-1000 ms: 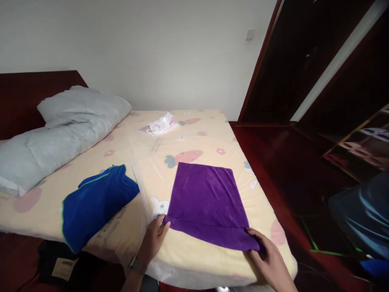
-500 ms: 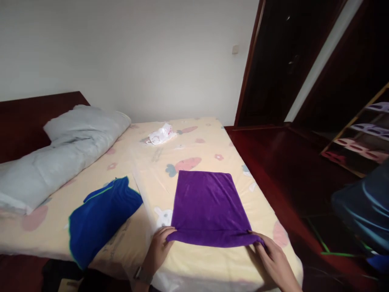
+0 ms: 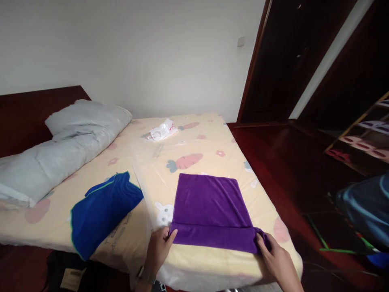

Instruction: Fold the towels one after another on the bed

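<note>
One purple cloth (image 3: pixel 212 198): on the bed (image 3: pixel 209 146), low in the middle of the frame.
Near edge: turned over into a long strip (image 3: pixel 212 237). That fold looks mostly done, but the right end is a bit bunched.
Far part: flat, with a few small creases and no fold to be seen.
Left hand (image 3: pixel 158 248): pinches the left end of the strip, thumb on top.
Right hand (image 3: pixel 278 259): grips the right end with fingers and thumb.
Blue cloth (image 3: pixel 105 215): messy, left of the purple one, with no hand on it. It does not look neatly folded.
White bag (image 3: pixel 164 129): crumpled, upper middle of the frame, on the bed.
Gray quilt (image 3: pixel 73 142): heaped at the left.
</note>
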Tool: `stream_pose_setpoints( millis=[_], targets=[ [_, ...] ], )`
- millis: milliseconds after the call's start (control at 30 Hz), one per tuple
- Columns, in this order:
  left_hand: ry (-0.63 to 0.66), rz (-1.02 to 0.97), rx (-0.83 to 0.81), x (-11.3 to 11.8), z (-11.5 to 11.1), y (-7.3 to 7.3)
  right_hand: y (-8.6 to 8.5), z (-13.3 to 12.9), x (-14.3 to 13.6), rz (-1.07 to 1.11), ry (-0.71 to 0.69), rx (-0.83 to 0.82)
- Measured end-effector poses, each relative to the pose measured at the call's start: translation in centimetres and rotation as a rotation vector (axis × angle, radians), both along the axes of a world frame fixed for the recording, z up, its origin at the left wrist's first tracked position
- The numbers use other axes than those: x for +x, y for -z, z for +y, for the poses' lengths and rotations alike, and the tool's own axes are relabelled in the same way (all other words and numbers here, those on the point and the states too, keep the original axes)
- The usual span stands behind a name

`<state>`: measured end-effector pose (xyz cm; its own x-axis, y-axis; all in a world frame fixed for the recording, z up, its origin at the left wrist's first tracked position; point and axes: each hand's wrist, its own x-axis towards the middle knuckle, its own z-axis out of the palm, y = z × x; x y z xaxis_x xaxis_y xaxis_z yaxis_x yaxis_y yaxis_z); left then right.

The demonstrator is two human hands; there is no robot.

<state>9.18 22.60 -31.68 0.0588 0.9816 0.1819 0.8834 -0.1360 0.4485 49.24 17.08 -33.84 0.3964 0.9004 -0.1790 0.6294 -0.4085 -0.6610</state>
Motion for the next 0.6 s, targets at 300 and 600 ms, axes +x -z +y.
stream_pose_setpoints(
  millis=[300,600],
  targets=[
    [-0.029,0.167,0.036,0.0,0.4,0.1,-0.2,0.3,0.1,-0.274,-0.078,0.053],
    [-0.074,0.106,-0.020,-0.2,-0.5,-0.5,-0.1,-0.4,0.4,-0.268,-0.029,0.031]
  ],
)
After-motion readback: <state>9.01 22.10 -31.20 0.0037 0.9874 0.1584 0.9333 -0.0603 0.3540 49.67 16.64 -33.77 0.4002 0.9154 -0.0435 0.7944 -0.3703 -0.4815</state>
